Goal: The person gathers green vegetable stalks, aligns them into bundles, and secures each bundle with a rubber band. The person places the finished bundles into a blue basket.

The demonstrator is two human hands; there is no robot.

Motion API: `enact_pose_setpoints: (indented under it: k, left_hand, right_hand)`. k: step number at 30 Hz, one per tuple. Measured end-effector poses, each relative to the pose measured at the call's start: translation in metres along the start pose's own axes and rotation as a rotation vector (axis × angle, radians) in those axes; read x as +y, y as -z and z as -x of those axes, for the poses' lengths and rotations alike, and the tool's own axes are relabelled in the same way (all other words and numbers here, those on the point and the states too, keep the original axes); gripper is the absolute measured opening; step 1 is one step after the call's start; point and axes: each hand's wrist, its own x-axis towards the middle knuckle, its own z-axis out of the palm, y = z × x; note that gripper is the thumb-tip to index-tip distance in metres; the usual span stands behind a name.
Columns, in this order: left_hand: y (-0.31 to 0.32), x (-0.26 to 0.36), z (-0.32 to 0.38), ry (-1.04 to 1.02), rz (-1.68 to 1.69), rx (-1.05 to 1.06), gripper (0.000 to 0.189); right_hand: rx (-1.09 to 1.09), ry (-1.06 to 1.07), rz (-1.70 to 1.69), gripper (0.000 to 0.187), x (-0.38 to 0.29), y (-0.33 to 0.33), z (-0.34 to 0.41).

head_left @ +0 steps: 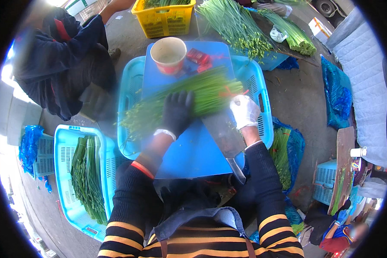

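Observation:
A bundle of green flowering chives (200,93) lies across a blue board (187,154), buds to the left, cut ends to the right. My left hand (178,113), in a dark glove, presses flat on the stems. At the cut end, my right hand (245,111), in a white glove, pinches the end of a red tie (229,92) that crosses the bundle. A wide-bladed cleaver (224,138) lies on the board beside my right hand, its handle towards me. Behind the bundle stand a paper tub (168,54) and a small red packet (197,56).
The board rests on a light-blue plastic crate (126,96). Another crate (108,174) at left holds tied bundles. A yellow crate (163,21) and loose chives (235,25) are beyond. One person (67,61) sits at left, another (338,233) at lower right. Bagged bundles (281,154) lie at right.

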Motion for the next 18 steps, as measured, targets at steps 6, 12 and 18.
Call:
enact_pose_setpoints:
  k: [6,12,18]
  left_hand:
    - [0.004,-0.001,0.000,0.013,-0.007,-0.036,0.089]
    - [-0.002,-0.001,-0.004,0.025,-0.025,-0.025,0.087]
    - [0.001,-0.001,-0.001,0.034,-0.007,-0.021,0.090]
  right_hand:
    - [-0.070,0.015,-0.395,0.013,0.018,-0.002,-0.001]
    - [-0.090,0.391,-0.349,0.011,0.023,0.001,0.002]
    - [0.035,0.115,-0.384,0.028,0.020,0.030,-0.021]
